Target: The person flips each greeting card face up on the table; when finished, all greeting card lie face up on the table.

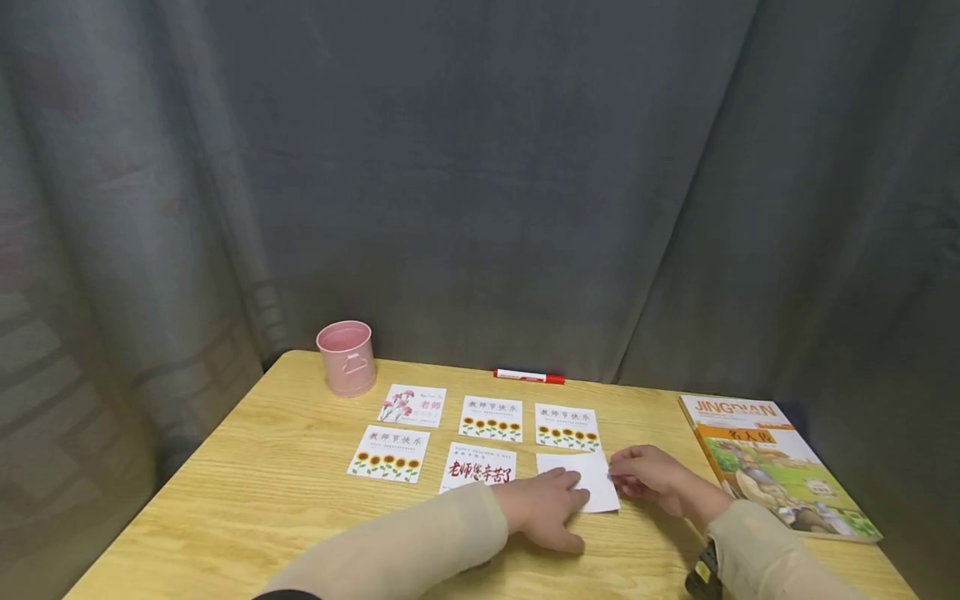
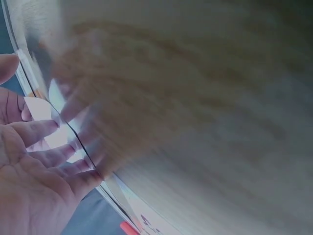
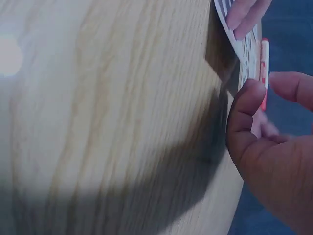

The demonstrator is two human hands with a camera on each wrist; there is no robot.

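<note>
A white card (image 1: 588, 479), blank side up, lies on the wooden table, its edge curving slightly off the surface in the right wrist view. My left hand (image 1: 547, 508) rests on its left part with fingers spread and extended. At the card's right edge is my right hand (image 1: 662, 479), fingers bent. The right wrist view shows a gap between its thumb (image 3: 250, 98) and index finger (image 3: 291, 88); whether either touches the card is unclear. Just left of the left hand lies a card with red lettering (image 1: 480, 468), partly covered by the sleeve.
Sunflower cards (image 1: 491, 419) and a pink flower card (image 1: 412, 405) lie in rows. A pink bucket (image 1: 348, 367) stands at the back left. A red-and-white marker (image 1: 525, 377) lies along the back edge. A thick book (image 1: 780, 471) lies on the right. Grey curtains (image 1: 480, 183) hang behind.
</note>
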